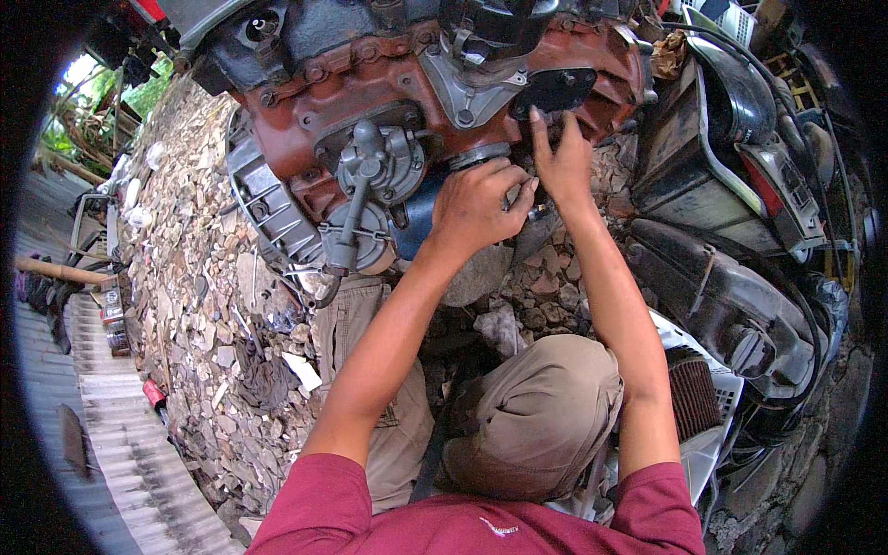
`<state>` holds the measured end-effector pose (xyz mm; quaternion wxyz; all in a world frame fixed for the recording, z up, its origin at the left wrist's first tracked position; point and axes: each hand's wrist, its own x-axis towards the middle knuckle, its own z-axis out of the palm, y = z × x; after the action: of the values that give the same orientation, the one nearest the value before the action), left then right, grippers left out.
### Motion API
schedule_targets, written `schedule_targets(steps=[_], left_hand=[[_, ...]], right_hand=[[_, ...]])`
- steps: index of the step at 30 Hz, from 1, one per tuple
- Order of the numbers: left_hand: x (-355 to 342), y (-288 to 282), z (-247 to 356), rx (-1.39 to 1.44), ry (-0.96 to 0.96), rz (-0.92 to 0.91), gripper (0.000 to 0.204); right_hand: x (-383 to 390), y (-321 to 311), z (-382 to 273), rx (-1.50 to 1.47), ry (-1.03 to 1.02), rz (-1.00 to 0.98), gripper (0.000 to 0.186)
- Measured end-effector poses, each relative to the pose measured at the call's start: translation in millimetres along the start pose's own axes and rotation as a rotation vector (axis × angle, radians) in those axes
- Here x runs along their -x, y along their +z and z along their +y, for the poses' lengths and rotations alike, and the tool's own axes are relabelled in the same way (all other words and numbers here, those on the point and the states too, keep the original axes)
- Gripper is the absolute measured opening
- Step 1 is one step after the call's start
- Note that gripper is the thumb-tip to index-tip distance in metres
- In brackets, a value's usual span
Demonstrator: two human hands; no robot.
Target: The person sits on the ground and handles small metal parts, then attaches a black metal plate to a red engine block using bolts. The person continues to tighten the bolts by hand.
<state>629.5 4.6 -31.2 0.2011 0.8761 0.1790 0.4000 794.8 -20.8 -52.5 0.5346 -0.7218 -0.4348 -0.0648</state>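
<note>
Nearest, a seated or crouching person in a maroon shirt, the right knee of the brown trousers raised between the two forearms and hiding the ground beneath. Beyond the knee, the left hand curls at a grey collar on the underside of a red and black engine, covering part of it; from here I cannot tell whether its fingers clamp on anything. The right hand, just beside, has two digits apart at the lower edge of a black plate; whether they pinch a small part cannot be told. Left of the hands, a blue canister shows partly behind the left wrist, next to a grey pump. On the right, near the right forearm, a white crate bears a brown ribbed block; farther on lie a dark pan and a grimy box, crowding that side. On the left, broken stones cover the ground, with a dark rag among them; corrugated sheets border it. Farthest, green plants.
</note>
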Motion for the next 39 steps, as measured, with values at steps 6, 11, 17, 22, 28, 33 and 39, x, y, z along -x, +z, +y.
schedule_targets(steps=[6, 11, 17, 22, 28, 33, 39], left_hand=[[-1, -1, 1, -0.021, 0.016, 0.020, 0.014], [-1, -1, 2, -0.004, -0.008, 0.001, 0.013], [-1, -2, 3, -0.016, 0.004, 0.009, 0.013], [-1, -1, 4, -0.014, 0.001, 0.005, 0.014], [-1, -3, 4, 0.000, -0.019, -0.016, 0.014], [-1, -2, 4, -0.010, 0.006, 0.023, 0.014], [-1, -2, 3, -0.009, 0.005, 0.012, 0.013]], right_hand=[[1, -1, -5, -0.027, -0.044, 0.023, 0.036], [3, -1, -5, 0.038, -0.002, 0.035, 0.035], [5, 0, -2, 0.056, 0.005, 0.004, 0.041], [2, 2, 4, 0.102, 0.013, -0.036, 0.039], [4, 1, -1, 0.132, -0.013, -0.029, 0.036], [7, 2, 9, 0.203, -0.059, -0.072, 0.036], [3, 1, 2, 0.211, -0.098, 0.004, 0.032]])
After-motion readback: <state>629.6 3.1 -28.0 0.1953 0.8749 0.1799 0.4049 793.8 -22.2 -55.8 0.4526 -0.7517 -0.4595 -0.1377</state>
